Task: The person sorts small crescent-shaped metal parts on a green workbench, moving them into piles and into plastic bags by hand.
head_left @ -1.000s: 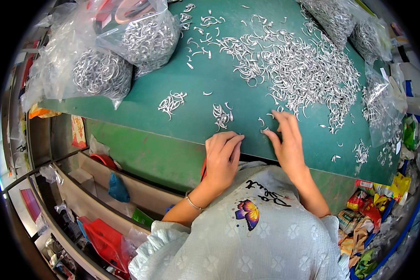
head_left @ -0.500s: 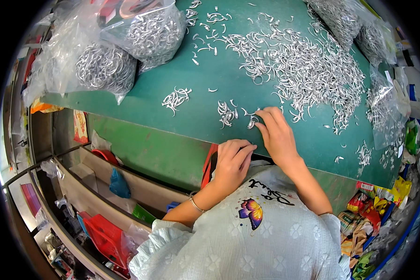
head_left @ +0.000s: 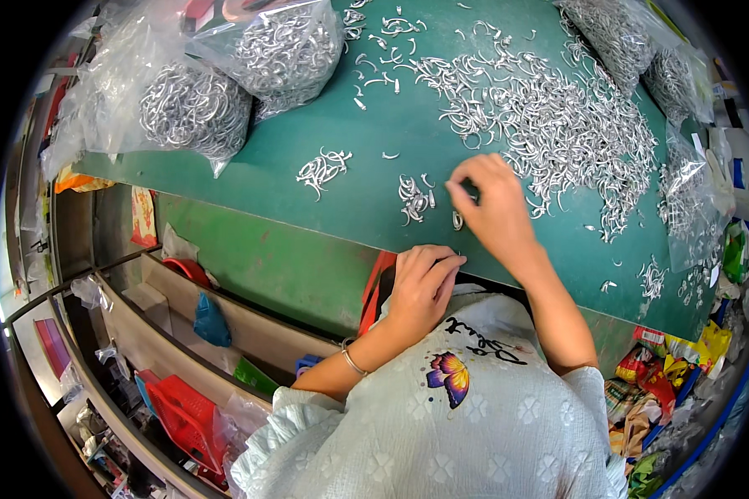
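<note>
Green counter (head_left: 366, 125) carries our scattered silver metal hooks (head_left: 558, 125). Our right hand (head_left: 491, 204) reaches forward, fingertips pinched near a small hook pile (head_left: 414, 198); whether it grips one, we cannot tell. Our left hand (head_left: 420, 287) rests curled at the counter edge.

Left hand (head_left: 420, 283) is held low, toward 6 o'clock, fingers curled loosely and pointed to 2 o'clock; the wrist is bent, forearm angled off to 7 o'clock. Right hand (head_left: 491, 204) is extended toward 12 o'clock, fingertips pinched together, forearm running back to 5 o'clock.
</note>
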A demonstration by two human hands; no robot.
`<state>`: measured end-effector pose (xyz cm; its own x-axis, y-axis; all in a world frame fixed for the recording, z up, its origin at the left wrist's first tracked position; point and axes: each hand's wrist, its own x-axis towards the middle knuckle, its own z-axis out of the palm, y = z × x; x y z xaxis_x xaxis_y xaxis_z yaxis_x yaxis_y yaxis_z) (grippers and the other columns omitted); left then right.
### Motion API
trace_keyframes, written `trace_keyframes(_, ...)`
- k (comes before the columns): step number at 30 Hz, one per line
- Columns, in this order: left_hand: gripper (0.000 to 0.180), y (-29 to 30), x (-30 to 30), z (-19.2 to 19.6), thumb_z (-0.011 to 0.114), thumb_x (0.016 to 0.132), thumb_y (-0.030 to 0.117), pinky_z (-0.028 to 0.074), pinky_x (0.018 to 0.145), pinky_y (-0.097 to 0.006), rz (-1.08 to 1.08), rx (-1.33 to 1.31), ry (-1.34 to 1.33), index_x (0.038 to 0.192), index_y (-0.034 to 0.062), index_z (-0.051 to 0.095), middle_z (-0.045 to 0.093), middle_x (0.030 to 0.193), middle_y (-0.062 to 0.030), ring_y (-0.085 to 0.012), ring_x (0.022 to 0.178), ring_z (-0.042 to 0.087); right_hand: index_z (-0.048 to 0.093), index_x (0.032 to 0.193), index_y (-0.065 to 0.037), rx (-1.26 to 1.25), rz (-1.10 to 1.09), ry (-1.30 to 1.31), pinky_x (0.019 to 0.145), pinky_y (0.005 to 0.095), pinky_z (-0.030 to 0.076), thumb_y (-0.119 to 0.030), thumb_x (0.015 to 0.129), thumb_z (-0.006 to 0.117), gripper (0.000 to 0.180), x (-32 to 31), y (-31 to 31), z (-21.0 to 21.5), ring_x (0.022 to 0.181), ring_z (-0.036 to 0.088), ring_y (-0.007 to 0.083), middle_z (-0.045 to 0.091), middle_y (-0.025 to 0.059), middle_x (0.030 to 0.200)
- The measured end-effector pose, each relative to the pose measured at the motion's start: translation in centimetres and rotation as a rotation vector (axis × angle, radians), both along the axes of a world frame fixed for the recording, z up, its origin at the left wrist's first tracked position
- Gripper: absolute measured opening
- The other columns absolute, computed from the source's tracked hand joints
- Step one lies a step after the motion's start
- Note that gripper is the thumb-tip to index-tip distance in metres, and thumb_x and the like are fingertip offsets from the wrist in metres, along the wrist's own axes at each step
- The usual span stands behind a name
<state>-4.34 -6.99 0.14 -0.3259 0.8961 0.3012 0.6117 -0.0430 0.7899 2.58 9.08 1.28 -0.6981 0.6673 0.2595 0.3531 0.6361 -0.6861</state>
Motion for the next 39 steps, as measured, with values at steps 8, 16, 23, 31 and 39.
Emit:
trace_keyframes(8,0.025,2.2,1.1,0.1,0.069,0.075,-0.008,0.047,0.074,-0.036,0.015,0.021,-0.050,0.098,0.0011,0.067,0.063,0.097,-0.0100,-0.0276,0.086,0.059,0.060,0.090,0.002,-0.237,-0.059,-0.098,0.068,0.0361,0.048,0.002,0.080,0.067,0.012,7.4,-3.0,1.1,0.079,0.060,0.0311,0.061,0.0141,0.088)
trace_keyframes(16,0.034,2.7,2.6,0.6,0.063,0.081,-0.010,0.052,0.076,-0.036,0.033,-0.033,-0.150,0.114,-0.0008,0.060,0.062,0.104,-0.0167,-0.0296,0.089,0.062,0.060,0.112,-0.002,-0.145,-0.132,-0.147,0.078,0.0406,0.048,-0.008,0.079,0.072,0.036,8.2,-4.3,1.5,0.092,0.057,0.0331,0.055,0.0159,0.107)
trace_keyframes(23,0.028,1.3,0.6,1.3,0.060,0.082,-0.013,0.052,0.074,-0.033,0.064,-0.068,-0.065,0.107,-0.0010,0.063,0.062,0.103,-0.0166,-0.0279,0.087,0.063,0.058,0.109,-0.001,0.003,-0.021,-0.112,0.076,0.0393,0.048,-0.003,0.076,0.069,0.035,8.2,-5.1,-1.0,0.094,0.054,0.0305,0.051,0.0120,0.102)
trace_keyframes(31,0.028,1.8,1.1,0.9,0.065,0.082,-0.007,0.051,0.079,-0.037,-0.006,-0.076,-0.036,0.108,0.0000,0.063,0.062,0.103,-0.0168,-0.0323,0.092,0.062,0.059,0.112,0.002,-0.138,-0.130,0.061,0.077,0.0388,0.050,0.003,0.082,0.064,0.031,10.7,-4.4,-0.7,0.092,0.059,0.0342,0.056,0.0156,0.102)
trace_keyframes(39,0.035,5.1,3.1,0.5,0.071,0.078,0.002,0.040,0.081,-0.038,-0.190,-0.089,0.139,0.113,0.0063,0.064,0.058,0.105,-0.0099,-0.0274,0.095,0.054,0.062,0.108,-0.003,-0.172,-0.165,0.011,0.078,0.0395,0.049,0.002,0.081,0.065,0.028,12.0,-3.7,0.9,0.093,0.057,0.0325,0.056,0.0133,0.103)
